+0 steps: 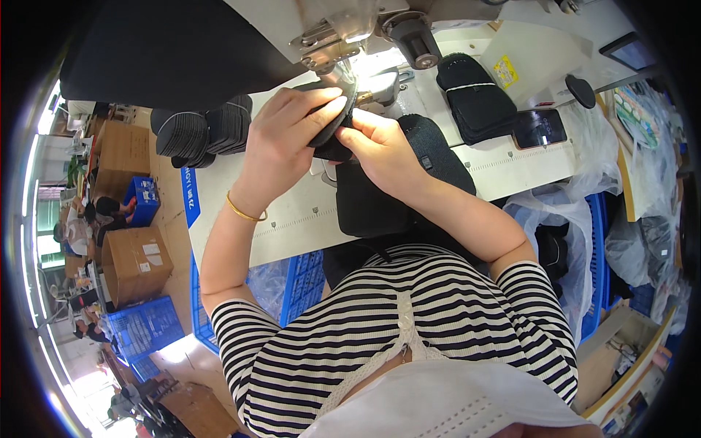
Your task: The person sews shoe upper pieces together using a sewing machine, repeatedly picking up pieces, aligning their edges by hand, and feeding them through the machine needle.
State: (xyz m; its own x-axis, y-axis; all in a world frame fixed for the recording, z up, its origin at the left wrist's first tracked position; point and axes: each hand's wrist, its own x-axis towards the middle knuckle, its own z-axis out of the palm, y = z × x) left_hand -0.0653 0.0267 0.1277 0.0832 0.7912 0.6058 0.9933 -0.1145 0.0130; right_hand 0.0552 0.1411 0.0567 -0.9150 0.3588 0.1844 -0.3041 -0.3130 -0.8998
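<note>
Under the lit head of a sewing machine, both my hands hold one black, curved fabric piece. My left hand lies over its left side, fingers closed on it. At its right edge, my right hand pinches with thumb and fingers. The needle's contact with the fabric is hidden. Beneath my right wrist rest more black pieces, one with a rounded end and a small label, another flat one at the table's front edge.
Tied stacks of black pieces stand left and right on the white machine table. A phone lies beside the right stack. Blue crates sit below the table; cartons stand on the floor at left.
</note>
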